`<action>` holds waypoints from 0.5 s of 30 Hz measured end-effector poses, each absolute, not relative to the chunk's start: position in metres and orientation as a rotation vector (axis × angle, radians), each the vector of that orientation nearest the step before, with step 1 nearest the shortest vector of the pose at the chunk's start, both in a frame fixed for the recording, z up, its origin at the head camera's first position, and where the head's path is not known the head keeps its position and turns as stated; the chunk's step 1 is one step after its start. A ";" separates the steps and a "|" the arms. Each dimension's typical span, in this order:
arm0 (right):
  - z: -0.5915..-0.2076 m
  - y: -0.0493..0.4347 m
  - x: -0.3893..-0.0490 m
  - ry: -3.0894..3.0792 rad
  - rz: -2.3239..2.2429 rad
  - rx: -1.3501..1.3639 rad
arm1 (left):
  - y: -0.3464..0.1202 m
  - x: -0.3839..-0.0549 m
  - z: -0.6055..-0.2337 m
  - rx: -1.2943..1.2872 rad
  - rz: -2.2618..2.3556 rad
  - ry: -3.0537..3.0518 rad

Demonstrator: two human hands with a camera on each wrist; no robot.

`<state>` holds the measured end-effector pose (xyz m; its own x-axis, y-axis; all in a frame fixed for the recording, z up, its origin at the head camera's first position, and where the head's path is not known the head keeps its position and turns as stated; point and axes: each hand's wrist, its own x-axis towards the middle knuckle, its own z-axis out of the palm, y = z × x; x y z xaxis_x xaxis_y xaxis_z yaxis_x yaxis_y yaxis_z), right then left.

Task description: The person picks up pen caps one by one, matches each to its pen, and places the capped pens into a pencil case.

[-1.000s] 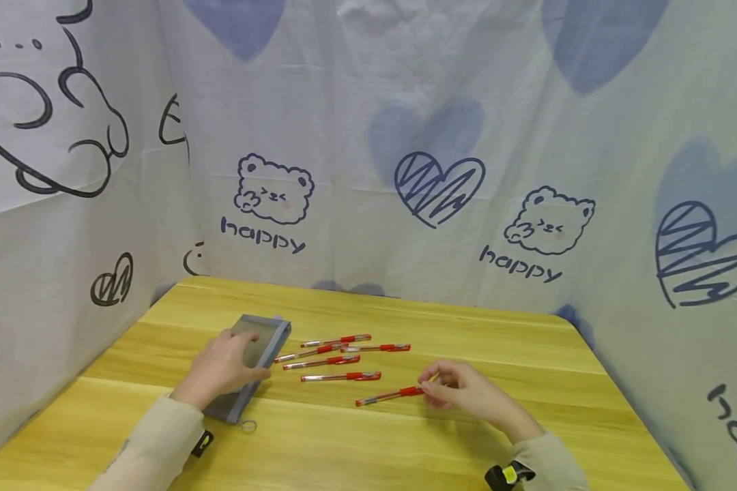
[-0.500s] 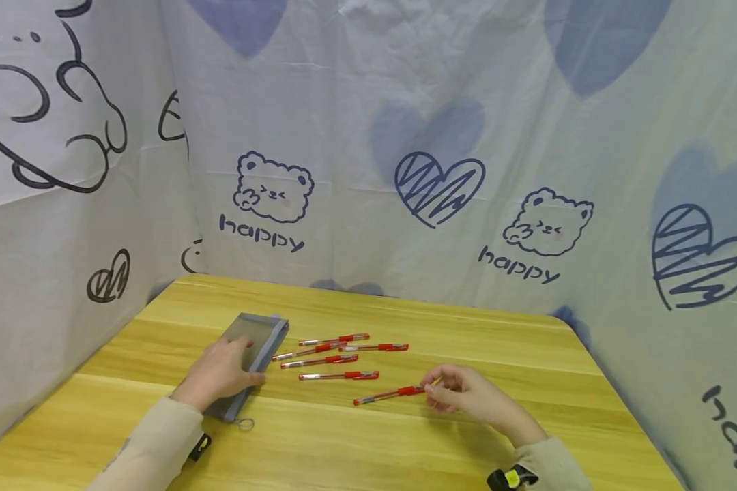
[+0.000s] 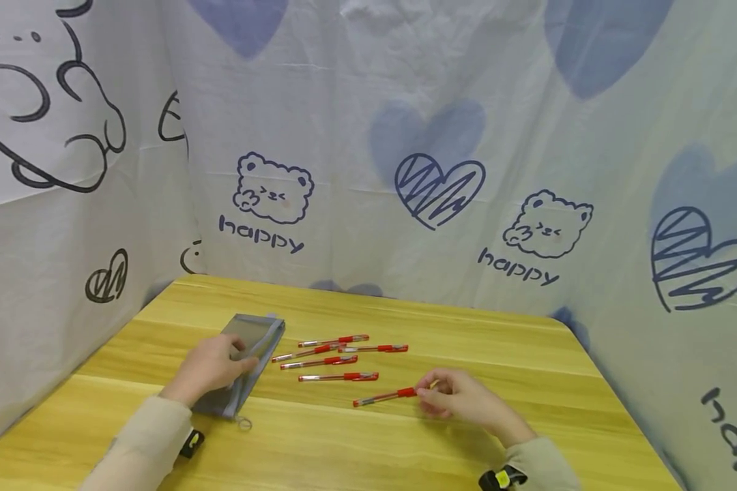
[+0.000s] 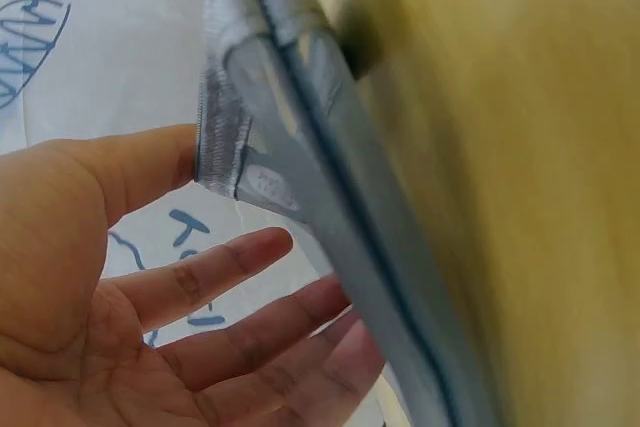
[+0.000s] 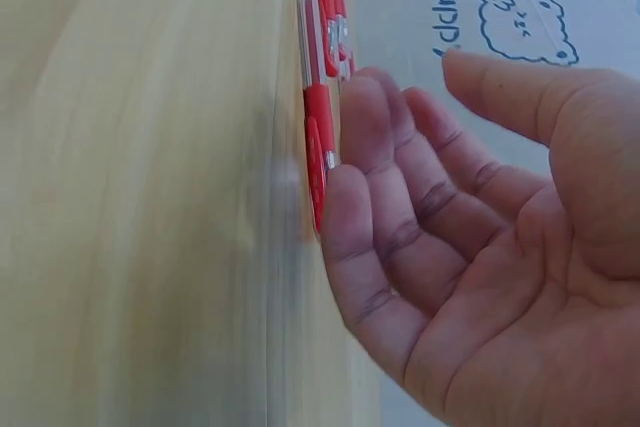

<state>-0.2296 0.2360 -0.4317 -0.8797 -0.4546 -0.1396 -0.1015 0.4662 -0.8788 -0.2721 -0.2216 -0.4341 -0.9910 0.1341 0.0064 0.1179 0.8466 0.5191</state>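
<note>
Grey pouch (image 3: pixel 250 331), left: likely light, limp; grip zip edge (image 3: pixel 268 346). Left hand (image 3: pixel 207 372) on it, fingers spread. Nearest red pen (image 3: pixel 383 397), centre: likely light, stiff; grip mid-barrel. Right hand (image 3: pixel 460 399) at right end, thumb apart.

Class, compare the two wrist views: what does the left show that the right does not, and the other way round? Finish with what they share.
Only the left wrist view: the left hand and the grey zipped pouch.
Only the right wrist view: the right hand and red pens.
Both: the wooden table and the white cloth with blue markings.
</note>
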 end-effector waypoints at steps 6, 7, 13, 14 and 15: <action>-0.435 0.227 -0.230 2.368 -1.350 -0.416 | -0.231 -0.273 -0.431 0.181 0.948 2.978; -0.436 0.225 -0.231 2.366 -1.347 -0.400 | -0.232 -0.273 -0.430 0.175 0.953 2.980; -0.436 0.219 -0.231 2.363 -1.315 -0.328 | -0.236 -0.274 -0.430 0.160 0.965 2.992; -0.435 0.219 -0.231 2.363 -1.309 -0.319 | -0.237 -0.274 -0.430 0.162 0.964 2.999; -0.435 0.218 -0.231 2.362 -1.304 -0.309 | -0.238 -0.274 -0.430 0.163 0.962 3.004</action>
